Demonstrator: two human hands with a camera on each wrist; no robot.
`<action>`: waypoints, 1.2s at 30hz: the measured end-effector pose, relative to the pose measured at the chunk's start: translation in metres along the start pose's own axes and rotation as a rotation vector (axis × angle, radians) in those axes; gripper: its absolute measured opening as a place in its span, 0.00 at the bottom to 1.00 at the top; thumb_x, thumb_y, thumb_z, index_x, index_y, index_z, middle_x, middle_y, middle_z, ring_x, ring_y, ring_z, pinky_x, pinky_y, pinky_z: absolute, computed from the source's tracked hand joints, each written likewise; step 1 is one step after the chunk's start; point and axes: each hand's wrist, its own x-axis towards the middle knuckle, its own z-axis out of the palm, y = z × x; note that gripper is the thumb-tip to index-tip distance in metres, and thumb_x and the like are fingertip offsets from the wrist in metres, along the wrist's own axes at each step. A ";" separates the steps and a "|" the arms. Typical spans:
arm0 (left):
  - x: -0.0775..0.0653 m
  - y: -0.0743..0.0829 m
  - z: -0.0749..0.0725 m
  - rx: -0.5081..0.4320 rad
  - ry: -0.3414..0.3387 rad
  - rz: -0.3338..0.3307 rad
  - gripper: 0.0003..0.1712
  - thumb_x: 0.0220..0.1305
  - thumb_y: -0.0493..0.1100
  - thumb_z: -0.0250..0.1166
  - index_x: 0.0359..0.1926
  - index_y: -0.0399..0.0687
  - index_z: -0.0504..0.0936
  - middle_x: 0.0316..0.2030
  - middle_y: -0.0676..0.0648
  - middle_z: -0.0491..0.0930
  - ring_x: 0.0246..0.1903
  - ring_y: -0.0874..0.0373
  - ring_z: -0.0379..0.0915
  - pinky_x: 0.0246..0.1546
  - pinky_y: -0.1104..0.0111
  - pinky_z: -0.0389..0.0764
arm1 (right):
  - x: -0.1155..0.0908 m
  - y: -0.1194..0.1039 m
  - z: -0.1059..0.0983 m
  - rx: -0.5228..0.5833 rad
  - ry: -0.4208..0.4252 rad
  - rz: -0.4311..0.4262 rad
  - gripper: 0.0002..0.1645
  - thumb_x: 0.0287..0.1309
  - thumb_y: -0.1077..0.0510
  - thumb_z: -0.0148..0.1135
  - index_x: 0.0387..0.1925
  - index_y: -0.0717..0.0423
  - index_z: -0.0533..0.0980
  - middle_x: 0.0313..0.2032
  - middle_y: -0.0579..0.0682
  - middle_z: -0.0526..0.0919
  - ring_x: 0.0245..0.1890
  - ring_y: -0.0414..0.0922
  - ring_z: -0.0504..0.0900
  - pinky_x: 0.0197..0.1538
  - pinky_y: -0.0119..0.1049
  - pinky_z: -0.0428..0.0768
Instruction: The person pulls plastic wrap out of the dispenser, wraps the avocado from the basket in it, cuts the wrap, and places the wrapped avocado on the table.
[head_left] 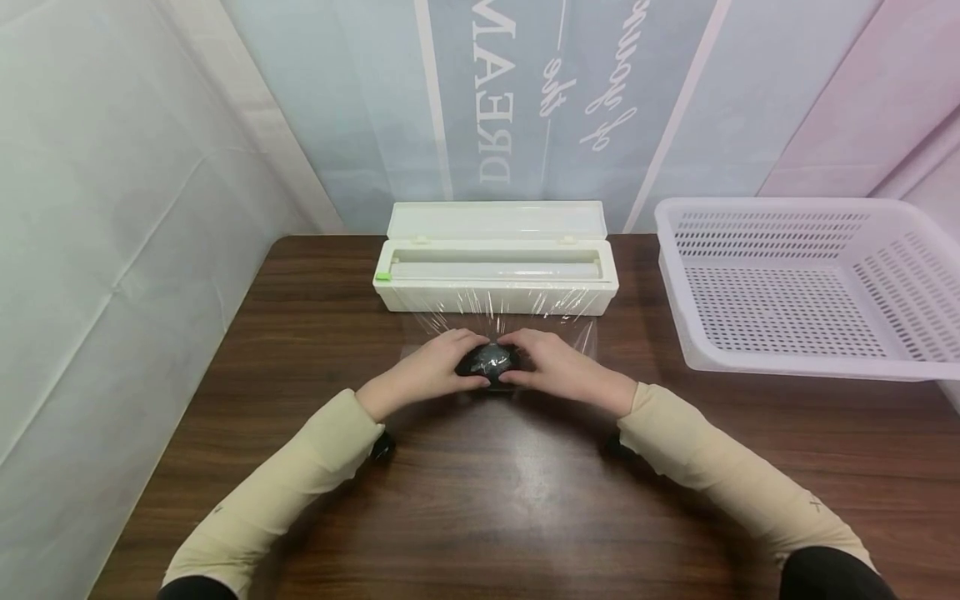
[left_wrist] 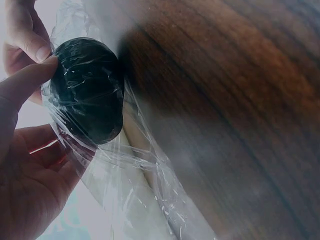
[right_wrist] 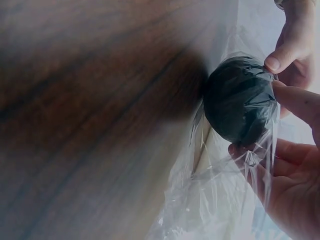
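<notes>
A dark, rounded, glossy object [head_left: 492,358] sits low over the table's middle, draped in clear cling film [head_left: 491,323] that runs back to a white dispenser box [head_left: 495,300]. Its exact kind is hidden by the film. From the left side my left hand [head_left: 433,365] grips it through the film, thumb in front and fingers behind. My right hand [head_left: 555,367] mirrors this from the right. The thumbs nearly meet on the near side. Both wrist views show the dark object [left_wrist: 90,92] with creased film pulled tight over it, and loose film [right_wrist: 215,192] trailing toward the box.
The dispenser's lid [head_left: 495,220] stands raised, a film roll [head_left: 495,271] lies inside, and a green slider [head_left: 383,277] is at its left end. A white plastic basket [head_left: 678,325] stands at the right. Behind the brown table [head_left: 495,517] hangs a printed cloth [head_left: 375,108].
</notes>
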 end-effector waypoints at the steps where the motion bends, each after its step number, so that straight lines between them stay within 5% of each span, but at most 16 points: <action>1: 0.001 0.000 0.000 -0.001 -0.004 -0.001 0.32 0.54 0.51 0.66 0.54 0.36 0.71 0.47 0.43 0.75 0.48 0.53 0.71 0.51 0.61 0.72 | 0.000 0.000 -0.001 -0.007 0.000 -0.006 0.28 0.50 0.53 0.67 0.49 0.65 0.72 0.45 0.56 0.78 0.46 0.47 0.77 0.51 0.40 0.76; 9: 0.005 -0.003 -0.003 -0.008 -0.027 -0.016 0.32 0.53 0.52 0.66 0.54 0.36 0.72 0.48 0.42 0.75 0.48 0.52 0.71 0.52 0.61 0.72 | -0.001 -0.004 -0.009 -0.019 0.029 -0.012 0.29 0.53 0.52 0.64 0.53 0.64 0.71 0.50 0.55 0.75 0.52 0.48 0.72 0.56 0.43 0.71; 19: 0.011 -0.010 -0.001 -0.078 -0.033 -0.017 0.29 0.54 0.49 0.65 0.54 0.37 0.73 0.46 0.44 0.75 0.45 0.55 0.72 0.49 0.64 0.74 | 0.001 -0.005 -0.002 -0.066 0.034 -0.044 0.28 0.49 0.56 0.67 0.50 0.66 0.71 0.49 0.57 0.74 0.50 0.49 0.74 0.54 0.40 0.74; 36: 0.009 -0.013 -0.006 -0.057 -0.025 -0.044 0.34 0.55 0.54 0.65 0.56 0.35 0.71 0.49 0.40 0.75 0.49 0.52 0.71 0.52 0.61 0.72 | 0.005 -0.003 -0.002 -0.037 0.052 -0.075 0.26 0.46 0.59 0.69 0.47 0.67 0.73 0.46 0.56 0.76 0.46 0.48 0.76 0.51 0.39 0.75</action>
